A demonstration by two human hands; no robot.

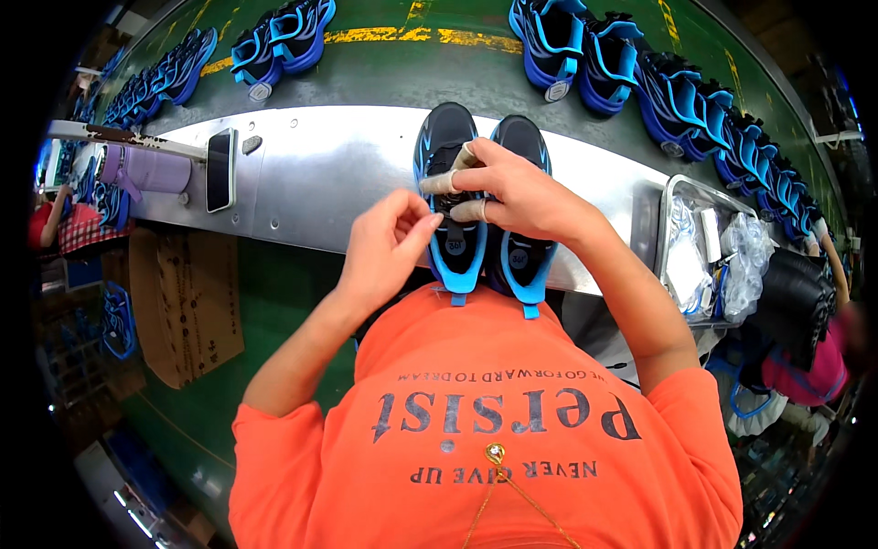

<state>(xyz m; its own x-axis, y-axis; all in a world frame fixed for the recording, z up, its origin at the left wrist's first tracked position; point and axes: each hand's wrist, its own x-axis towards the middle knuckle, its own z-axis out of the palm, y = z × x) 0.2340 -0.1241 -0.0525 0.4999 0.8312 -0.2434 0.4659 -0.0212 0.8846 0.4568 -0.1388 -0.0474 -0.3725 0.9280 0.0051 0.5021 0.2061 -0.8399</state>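
A pair of black and blue sports shoes stands side by side on the metal bench, heels toward me: the left shoe (448, 128) and the right shoe (519, 137). My right hand (521, 190), with pale covers on several fingers, reaches over the right shoe. Its fingers are bent closed at the dark shoelace (446, 203) of the left shoe. Beside that shoe's opening, my left hand (389, 242) is closed in a pinch, thumb against forefinger. Whatever it pinches is too small or dark to make out.
Along the bench (311, 174) lie a phone (220, 170) and a purple flask (157, 171). A metal tray (666, 233) with plastic bags stands at the right. More shoes (604, 64) line the green surface beyond. A cardboard sheet (187, 311) is at lower left; other people work at both sides.
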